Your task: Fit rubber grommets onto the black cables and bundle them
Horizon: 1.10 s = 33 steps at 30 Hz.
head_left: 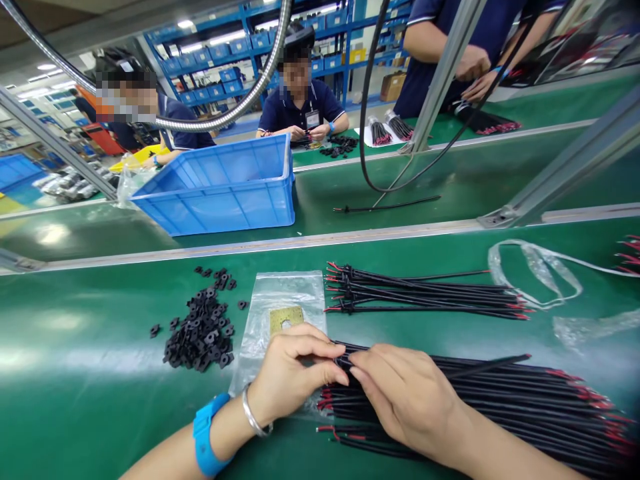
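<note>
Fingers (327, 375) of left hand (287, 373) and right hand (407, 397) pinch wires (520, 400) (contact hidden).

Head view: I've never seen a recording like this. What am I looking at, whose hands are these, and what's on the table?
There is no machine here. A camera worn on a person's head looks forward and down at their own two bare hands. The left hand, with a blue wristband, and the right hand meet at the end of a big bundle of black wires with red tips. The left pinches the wire ends; the right's grip is hidden. On the green table also lie a smaller bundle, a pile of small black parts and a clear bag. Behind stands a blue crate, and other people work at the far side.
</note>
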Tool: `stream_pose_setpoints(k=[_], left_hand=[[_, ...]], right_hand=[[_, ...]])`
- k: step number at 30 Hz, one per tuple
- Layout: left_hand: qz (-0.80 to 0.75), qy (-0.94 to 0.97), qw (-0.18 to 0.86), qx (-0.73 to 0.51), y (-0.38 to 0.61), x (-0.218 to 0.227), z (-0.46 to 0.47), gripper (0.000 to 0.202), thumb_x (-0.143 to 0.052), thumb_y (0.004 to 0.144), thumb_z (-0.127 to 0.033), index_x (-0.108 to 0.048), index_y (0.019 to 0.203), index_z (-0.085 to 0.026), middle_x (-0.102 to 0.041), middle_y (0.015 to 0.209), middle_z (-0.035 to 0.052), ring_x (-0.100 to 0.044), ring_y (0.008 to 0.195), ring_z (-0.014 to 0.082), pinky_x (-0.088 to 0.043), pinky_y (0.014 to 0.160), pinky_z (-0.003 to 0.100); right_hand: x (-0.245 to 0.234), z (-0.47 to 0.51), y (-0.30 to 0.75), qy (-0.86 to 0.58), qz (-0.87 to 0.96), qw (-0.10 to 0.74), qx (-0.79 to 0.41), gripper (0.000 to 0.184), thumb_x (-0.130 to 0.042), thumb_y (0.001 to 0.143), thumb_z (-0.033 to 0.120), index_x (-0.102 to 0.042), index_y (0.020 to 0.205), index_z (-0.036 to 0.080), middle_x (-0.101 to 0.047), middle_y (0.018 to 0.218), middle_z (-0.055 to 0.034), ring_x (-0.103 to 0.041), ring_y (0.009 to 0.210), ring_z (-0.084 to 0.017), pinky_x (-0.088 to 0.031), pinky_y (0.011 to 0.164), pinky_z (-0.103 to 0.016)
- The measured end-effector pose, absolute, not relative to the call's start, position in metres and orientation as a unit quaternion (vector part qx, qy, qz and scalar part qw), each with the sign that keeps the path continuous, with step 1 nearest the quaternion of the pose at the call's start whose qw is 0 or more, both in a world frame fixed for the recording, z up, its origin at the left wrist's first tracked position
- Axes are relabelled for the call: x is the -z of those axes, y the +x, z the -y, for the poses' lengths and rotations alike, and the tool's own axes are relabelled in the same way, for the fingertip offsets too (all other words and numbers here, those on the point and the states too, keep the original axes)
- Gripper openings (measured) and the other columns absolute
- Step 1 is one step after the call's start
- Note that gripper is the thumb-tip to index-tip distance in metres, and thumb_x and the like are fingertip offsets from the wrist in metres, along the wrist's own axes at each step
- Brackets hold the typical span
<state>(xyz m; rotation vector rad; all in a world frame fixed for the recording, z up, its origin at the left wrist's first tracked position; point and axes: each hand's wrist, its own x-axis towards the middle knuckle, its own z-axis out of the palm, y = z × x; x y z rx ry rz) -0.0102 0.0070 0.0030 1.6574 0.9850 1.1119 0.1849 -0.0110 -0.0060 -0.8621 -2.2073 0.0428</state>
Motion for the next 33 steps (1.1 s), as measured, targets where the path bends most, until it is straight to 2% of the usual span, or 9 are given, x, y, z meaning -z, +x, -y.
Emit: stream_pose_setpoints(k=[5,12,18,23,33], left_hand=[[-0.382,0.687,0.421,-0.453,-0.005,-0.003,-0.001,0.027,-0.088,0.06,-0.026,-0.079,0.085,-0.018,-0.073,0.074,0.0062,-0.067,0.067,0.0131,-0.053,0.064,0.021],[-0.409,0.692,0.404,-0.436,-0.003,0.0,-0.002,0.024,-0.086,0.063,-0.024,-0.078,0.086,-0.019,-0.072,0.076,0.0044,-0.066,0.07,0.0128,-0.053,0.067,0.021],[-0.444,0.642,0.48,-0.401,-0.01,0.005,-0.003,0.045,-0.085,0.066,-0.025,-0.07,0.108,-0.022,-0.071,0.091,0.0035,-0.068,0.081,0.0152,-0.058,0.075,0.026],[-0.451,0.646,0.471,-0.395,-0.011,0.01,-0.004,0.022,-0.07,0.08,-0.018,-0.067,0.101,-0.019,-0.073,0.091,0.0039,-0.069,0.08,0.0132,-0.058,0.076,0.025],[-0.463,0.639,0.449,-0.419,-0.005,0.008,0.0,0.027,-0.067,0.076,-0.014,-0.062,0.103,-0.017,-0.074,0.086,0.0038,-0.072,0.077,0.0134,-0.061,0.074,0.024]], right_hand=[[0.004,0.012,0.183,-0.326,0.86,0.387,-0.063,0.017,-0.043,0.095,0.01,-0.057,0.087,0.015,-0.06,0.069,-0.0029,-0.056,0.061,-0.015,-0.042,0.057,-0.028],[0.004,0.006,0.188,-0.314,0.87,0.37,-0.092,0.018,-0.044,0.094,0.006,-0.054,0.084,0.017,-0.059,0.069,-0.0016,-0.051,0.058,-0.014,-0.04,0.055,-0.027],[0.003,-0.004,0.195,-0.322,0.88,0.345,-0.057,0.013,-0.047,0.095,0.01,-0.059,0.094,0.014,-0.062,0.074,-0.0038,-0.051,0.063,-0.016,-0.041,0.058,-0.029],[-0.001,-0.008,0.199,-0.311,0.902,0.29,-0.067,0.024,-0.04,0.092,0.004,-0.061,0.102,0.01,-0.061,0.076,-0.007,-0.049,0.066,-0.018,-0.044,0.06,-0.031],[0.008,-0.002,0.193,-0.33,0.888,0.314,-0.059,0.027,-0.038,0.092,0.004,-0.062,0.103,0.008,-0.064,0.078,-0.0097,-0.054,0.067,-0.018,-0.049,0.06,-0.03]])
